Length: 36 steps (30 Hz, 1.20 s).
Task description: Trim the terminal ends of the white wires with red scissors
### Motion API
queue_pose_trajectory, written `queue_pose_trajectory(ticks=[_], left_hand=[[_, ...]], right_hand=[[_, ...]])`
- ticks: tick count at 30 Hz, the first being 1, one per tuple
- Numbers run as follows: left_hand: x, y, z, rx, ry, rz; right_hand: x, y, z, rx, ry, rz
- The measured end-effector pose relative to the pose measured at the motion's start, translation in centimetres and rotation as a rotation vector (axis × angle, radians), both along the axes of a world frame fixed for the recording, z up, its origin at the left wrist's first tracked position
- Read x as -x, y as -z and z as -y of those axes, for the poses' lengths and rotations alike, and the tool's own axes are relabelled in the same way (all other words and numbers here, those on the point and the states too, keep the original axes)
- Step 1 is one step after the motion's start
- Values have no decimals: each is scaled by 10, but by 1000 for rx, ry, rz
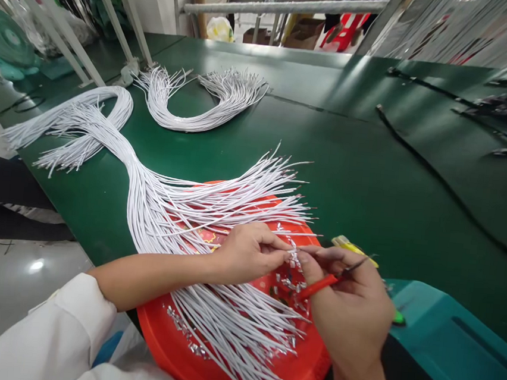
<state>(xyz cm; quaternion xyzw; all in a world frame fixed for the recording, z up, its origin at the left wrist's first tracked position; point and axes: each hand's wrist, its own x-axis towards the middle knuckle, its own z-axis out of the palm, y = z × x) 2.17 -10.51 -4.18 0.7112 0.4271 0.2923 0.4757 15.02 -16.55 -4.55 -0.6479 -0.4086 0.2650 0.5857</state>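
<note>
My left hand (250, 253) is closed in a pinch on the end of a white cable, above a red plastic basin. My right hand (350, 301) meets it there, thumb and forefinger pinched at the same cable end. A red-handled tool (318, 287) with a dark pointed metal tip lies in my right hand; its exact kind is partly hidden by the fingers. A large bundle of white cables (158, 199) drapes across the red basin (156, 339), its ends fanned out on both sides of my left forearm. Bits of shiny silver foil (188, 330) are scattered in the basin.
Two more white cable bundles (188, 121) lie on the green table (303, 141). To the right are a teal plastic bin (449, 346), a yellow-handled object (347, 244) and black cables (451, 185). Metal frame posts (118, 15) stand at the back left.
</note>
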Motion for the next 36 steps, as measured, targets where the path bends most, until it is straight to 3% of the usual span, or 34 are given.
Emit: queue_pose_trajectory(ticks=[8,13,21,28,31,36], left_hand=[[-4,-4,3,239,-53,131],[-5,-6,2,260,-72,189],[-6,-8,1,432,-52,216],[-4,-6,1,272,-57,163],[-3,-3,1,203,-66,133],[-5,-3,4,268,-93,194]], right_hand=[[-3,4,-4,69,59,-77],[1,1,-4,33,84,-171],[3,2,-3,4,78,-48],[5,-1,-5,24,79,-183],[6,-1,-5,20,103,-146],[6,3,-3,14,96,-75]])
